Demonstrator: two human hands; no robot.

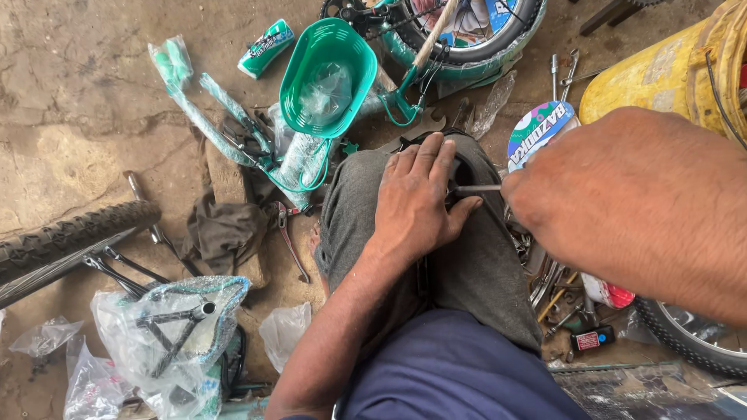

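Note:
My left hand (418, 204) lies flat over a black part (462, 173) resting on my grey-trousered knee, fingers curled around it. My right hand (615, 194) fills the right side of the view, close to the camera, and grips a thin metal tool shaft (476, 187) whose tip points left into the black part beside my left thumb. The tool's handle is hidden inside my fist.
A green plastic bicycle basket (327, 74) and wrapped green frame tubes (233, 117) lie ahead. A small wheel (475, 39) sits at the top, a yellow drum (669, 70) top right, a tyre (70, 233) at left. Pliers (289, 241), plastic bags and loose tools litter the concrete floor.

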